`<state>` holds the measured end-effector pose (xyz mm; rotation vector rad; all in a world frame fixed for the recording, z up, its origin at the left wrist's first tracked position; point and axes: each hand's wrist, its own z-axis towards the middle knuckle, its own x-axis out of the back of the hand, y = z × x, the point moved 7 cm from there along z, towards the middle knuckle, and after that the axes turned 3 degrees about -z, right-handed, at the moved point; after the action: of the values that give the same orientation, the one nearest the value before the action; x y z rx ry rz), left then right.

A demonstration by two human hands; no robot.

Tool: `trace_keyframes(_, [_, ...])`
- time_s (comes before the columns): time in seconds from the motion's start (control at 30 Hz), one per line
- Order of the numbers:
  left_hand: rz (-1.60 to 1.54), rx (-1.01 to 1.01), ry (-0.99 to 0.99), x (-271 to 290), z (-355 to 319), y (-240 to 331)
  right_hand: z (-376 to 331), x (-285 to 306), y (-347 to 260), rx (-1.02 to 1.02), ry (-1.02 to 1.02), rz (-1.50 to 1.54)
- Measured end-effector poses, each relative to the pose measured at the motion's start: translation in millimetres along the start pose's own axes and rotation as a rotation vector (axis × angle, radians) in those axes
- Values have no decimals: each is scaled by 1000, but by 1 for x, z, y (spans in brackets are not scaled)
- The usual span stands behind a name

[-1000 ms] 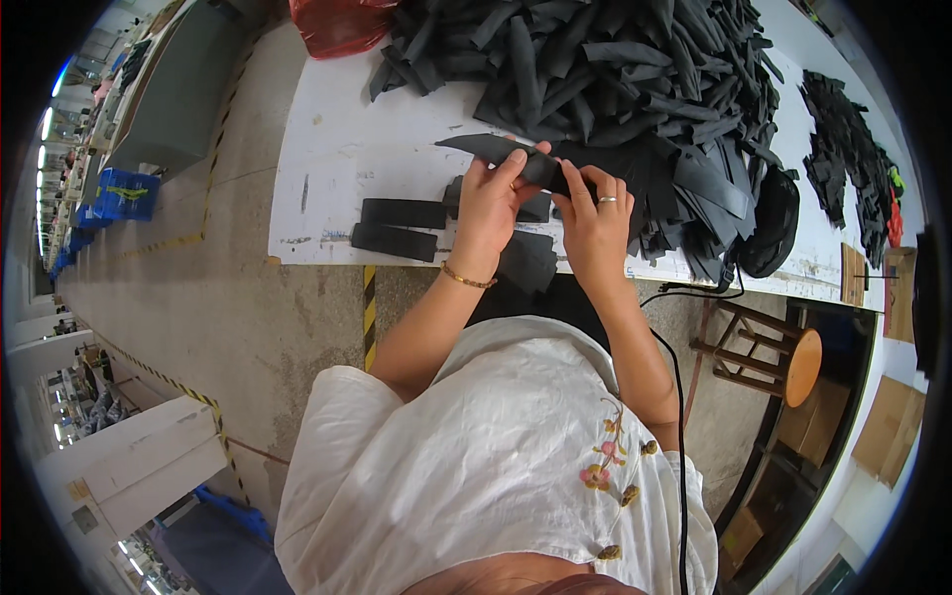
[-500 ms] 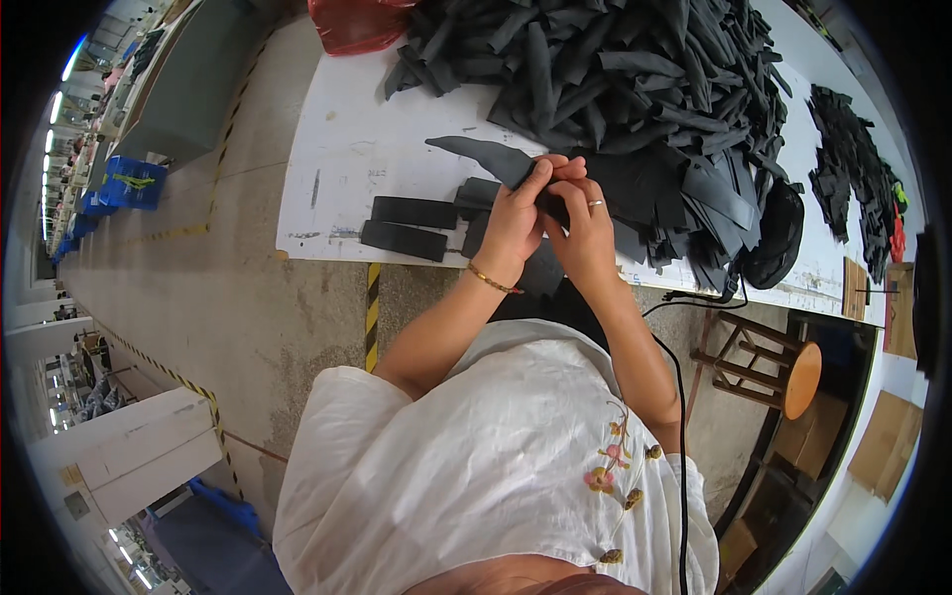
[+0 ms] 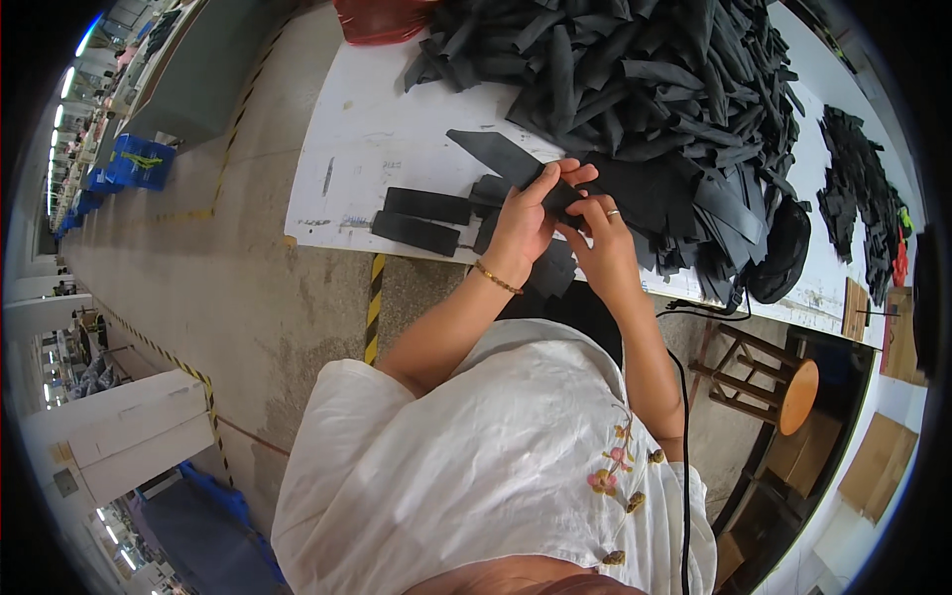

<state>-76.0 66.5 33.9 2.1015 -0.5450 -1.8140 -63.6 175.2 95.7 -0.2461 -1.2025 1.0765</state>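
A dark grey strip of fabric is stretched between my hands above the white table's front part. My left hand grips it with the thumb on top, and its pointed end juts out to the upper left. At the other end, the bent fingers of my right hand pinch the strip's edge; a ring is on one finger. Two flat stacks of black strips, an upper stack and a lower stack, lie left of my left hand. More dark pieces hang at the table edge below my hands.
A large heap of dark fabric pieces covers the back of the white table. A red plastic bag sits behind. Right of my hands are loose strips and a black pouch. A wooden stool stands at the right.
The strip has been pulled straighter and flatter between my hands, its free end no longer curled. My right hand has shifted slightly toward me and right. The whole view has turned a little.
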Motion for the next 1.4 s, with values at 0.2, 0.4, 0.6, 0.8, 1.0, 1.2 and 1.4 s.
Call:
trace_keyframes(0.2, [-154, -179, 95, -5, 11, 37, 2, 14, 5, 58, -33, 57])
trace_keyframes(0.4, [-113, -250, 99, -11, 7, 30, 8, 17, -5, 102, 31, 132])
trace_keyframes(0.6, [-65, -184, 124, -15, -4, 12, 10, 9, -3, 137, 56, 148])
trace_keyframes(0.8, [-81, -165, 123, -11, -4, 9, 11, 6, -2, 128, 21, 147])
trace_keyframes(1.0, [-77, -158, 104, -10, -3, 8, 11, 7, -2, 119, 26, 164])
trace_keyframes(1.2, [-75, -149, 81, -7, -1, 5, 10, 5, 3, 122, 17, 164])
trace_keyframes(1.4, [-6, -177, 96, -7, 3, 13, 7, -8, 16, -162, 2, 336])
